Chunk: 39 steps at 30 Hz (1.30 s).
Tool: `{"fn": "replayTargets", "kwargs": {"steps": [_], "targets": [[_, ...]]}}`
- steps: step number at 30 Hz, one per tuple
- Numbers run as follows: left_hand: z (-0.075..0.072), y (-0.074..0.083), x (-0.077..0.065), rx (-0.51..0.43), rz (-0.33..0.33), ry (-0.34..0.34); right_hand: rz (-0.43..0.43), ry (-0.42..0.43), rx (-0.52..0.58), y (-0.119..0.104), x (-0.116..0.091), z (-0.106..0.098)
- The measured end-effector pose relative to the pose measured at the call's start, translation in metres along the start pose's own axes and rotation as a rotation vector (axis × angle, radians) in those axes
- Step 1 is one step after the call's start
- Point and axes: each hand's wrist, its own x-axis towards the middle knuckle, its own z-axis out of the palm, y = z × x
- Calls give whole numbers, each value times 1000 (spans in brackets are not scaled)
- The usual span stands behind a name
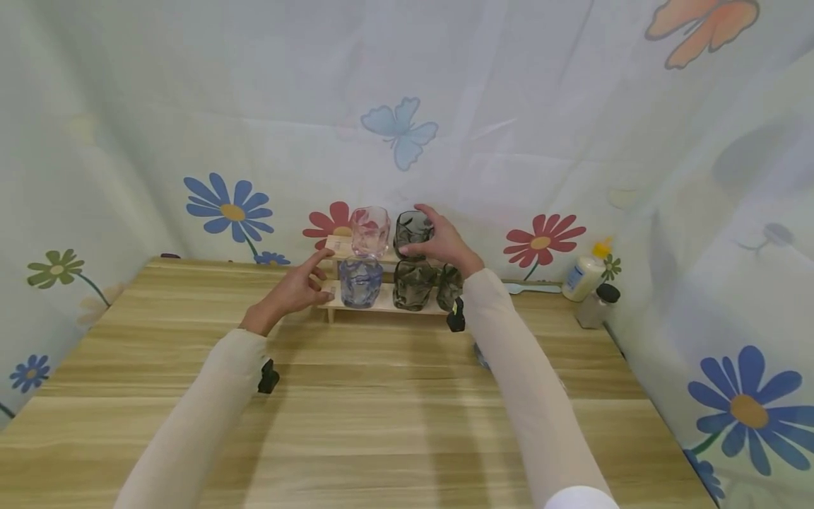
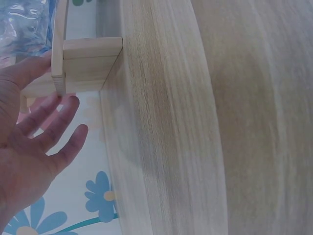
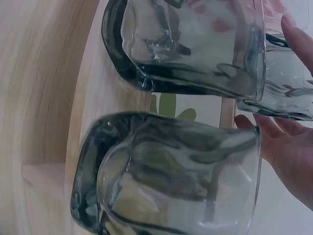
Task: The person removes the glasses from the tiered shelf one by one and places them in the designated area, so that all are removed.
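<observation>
A two-tier wooden rack (image 1: pixel 388 309) stands near the back of the table. On its upper tier, a pink glass (image 1: pixel 370 230) sits beside a dark grey glass (image 1: pixel 412 230). My right hand (image 1: pixel 445 244) grips that grey glass between thumb and fingers. Below are a blue glass (image 1: pixel 361 283) and two more grey glasses, one in the middle (image 1: pixel 412 286) and one at the right (image 1: pixel 448 288), partly covered by my wrist. My left hand (image 1: pixel 294 291) touches the rack's left end, its fingers spread; in the left wrist view its thumb (image 2: pixel 32 71) lies against the board's end.
At the back right stand a pump bottle (image 1: pixel 584 276) with a yellow top and a jar (image 1: pixel 596 309) with a black lid. A flat light-blue utensil (image 1: pixel 534 288) lies beside them. Part of a bluish glass object (image 1: pixel 480 355) shows beside the right forearm. A patterned curtain (image 1: pixel 305 141) hangs behind.
</observation>
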Motion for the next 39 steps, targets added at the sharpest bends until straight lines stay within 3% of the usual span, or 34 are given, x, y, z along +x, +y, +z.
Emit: {"fn": "replayTargets", "kwargs": {"steps": [16, 39], "targets": [[0, 1, 1, 4, -25, -8, 41, 22, 31, 1, 7, 9], [0, 2, 2, 12, -46, -3, 28, 84, 19, 0, 3, 6]]}}
